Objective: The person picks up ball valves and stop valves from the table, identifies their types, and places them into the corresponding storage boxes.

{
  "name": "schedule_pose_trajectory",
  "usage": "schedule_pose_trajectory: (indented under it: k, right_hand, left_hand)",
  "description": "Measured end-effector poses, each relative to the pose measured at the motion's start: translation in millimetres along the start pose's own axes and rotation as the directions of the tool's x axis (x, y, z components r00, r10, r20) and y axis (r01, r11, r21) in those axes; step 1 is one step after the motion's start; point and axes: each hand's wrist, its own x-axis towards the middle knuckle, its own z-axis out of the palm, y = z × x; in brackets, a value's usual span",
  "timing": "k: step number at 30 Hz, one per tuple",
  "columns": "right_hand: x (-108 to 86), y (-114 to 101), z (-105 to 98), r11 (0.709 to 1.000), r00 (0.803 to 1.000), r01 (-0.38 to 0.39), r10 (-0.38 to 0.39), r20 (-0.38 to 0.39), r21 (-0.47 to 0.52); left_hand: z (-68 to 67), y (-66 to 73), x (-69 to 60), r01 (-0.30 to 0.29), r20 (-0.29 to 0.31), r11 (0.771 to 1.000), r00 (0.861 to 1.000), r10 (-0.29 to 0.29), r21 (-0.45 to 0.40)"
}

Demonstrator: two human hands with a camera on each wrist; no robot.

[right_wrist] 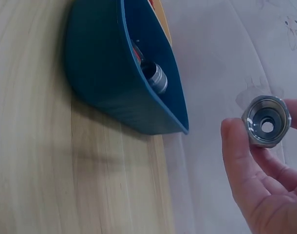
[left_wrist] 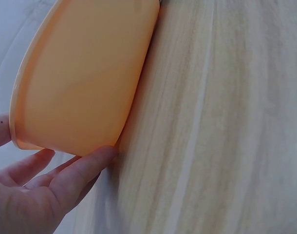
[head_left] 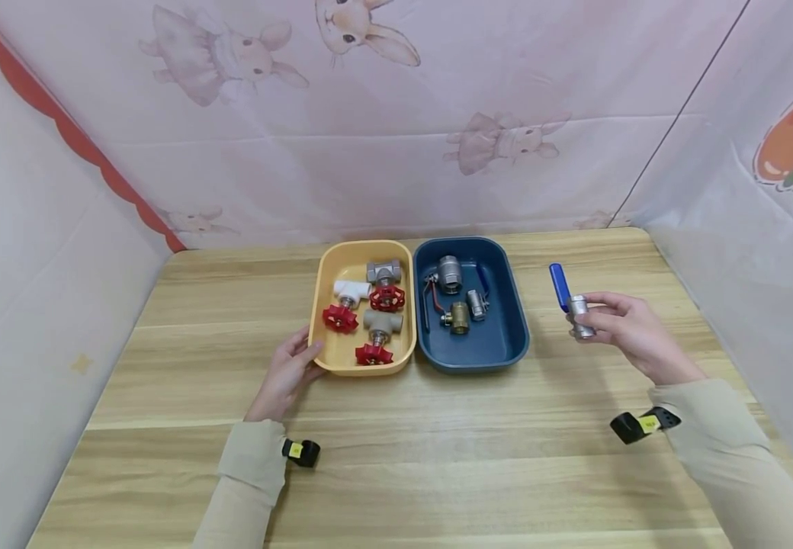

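Note:
My right hand (head_left: 633,328) pinches a small silver ball valve with a blue lever (head_left: 581,316), held above the table to the right of the blue bin (head_left: 473,358). Its threaded, open end (right_wrist: 267,122) faces the right wrist camera. My left hand (head_left: 291,374) grips the near left corner of the yellow bin (head_left: 367,369), thumb at the rim and fingers against the outer wall (left_wrist: 85,92). Inside the yellow bin are a metal valve (head_left: 384,271), a white valve (head_left: 351,292) and a grey valve (head_left: 383,322), each with a red wheel.
The blue bin stands beside the yellow one. It holds a large silver valve (head_left: 449,274), a brass valve (head_left: 460,317) and a small silver valve (head_left: 476,304). Both bins stand on a wood-grain table (head_left: 438,457), with printed cloth walls (head_left: 369,175) behind and at the sides.

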Motion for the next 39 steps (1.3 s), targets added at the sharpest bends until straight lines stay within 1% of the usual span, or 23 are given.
schedule_pose_trajectory:
  k: [6, 11, 16, 18, 21, 26, 29, 32, 35, 38, 39]
  right_hand:
    - [11.0, -2, 17, 1.0, 1.0, 0.009, -0.01, 0.021, 0.029]
    - [19.6, -3, 30, 1.0, 0.999, 0.01, -0.011, 0.051, 0.009]
    - [28.9, -3, 41, 1.0, 0.994, 0.007, -0.007, 0.109, -0.001]
    - [32.5, -3, 45, 1.0, 0.99, 0.003, -0.003, 0.141, -0.001]
    - [38.0, -1, 49, 1.0, 0.984, -0.004, 0.005, 0.179, -0.004]
    - [44.8, 0, 53, 0.999, 0.973, -0.024, 0.032, 0.229, -0.04]
    - [48.7, 0, 55, 0.997, 0.962, -0.033, 0.051, 0.267, -0.071]
    - [53.8, 0, 58, 0.994, 0.952, -0.036, 0.065, 0.299, -0.101]
    - [59.6, -2, 61, 0.99, 0.944, -0.044, 0.085, 0.318, -0.134]
    - [65.4, -5, 64, 0.983, 0.938, -0.062, 0.117, 0.326, -0.173]
    - [66.9, -7, 64, 0.981, 0.934, -0.068, 0.127, 0.333, -0.184]
  left_hand:
    - [0.8, 1.2, -1.5, 0.008, 0.006, 1.0, 1.0, -0.008, -0.029]
    - [1.0, -0.3, 0.1, 0.008, -0.003, 1.0, 1.0, -0.008, -0.02]
    - [0.8, -1.7, 2.0, 0.021, -0.012, 1.0, 1.0, -0.021, -0.022]
    - [0.9, -2.2, 2.3, 0.023, -0.01, 0.999, 1.0, -0.024, -0.032]
    - [0.9, -3.4, 2.9, 0.018, -0.012, 1.0, 1.0, -0.019, -0.017]
    - [1.0, -4.0, 3.3, 0.015, -0.015, 1.0, 1.0, -0.015, -0.003]
    - [0.2, -4.7, 3.8, 0.01, -0.009, 1.0, 1.0, -0.01, -0.009]
    - [-2.2, -7.6, 5.4, 0.006, -0.005, 1.0, 1.0, -0.006, 0.006]
    - [-6.3, -13.5, 10.3, 0.009, -0.008, 1.0, 1.0, -0.009, 0.011]
    - [-10.3, -20.3, 16.5, 0.002, 0.004, 1.0, 1.0, -0.002, -0.016]
    - [-11.8, -23.5, 19.6, 0.004, -0.001, 1.0, 1.0, -0.004, -0.019]
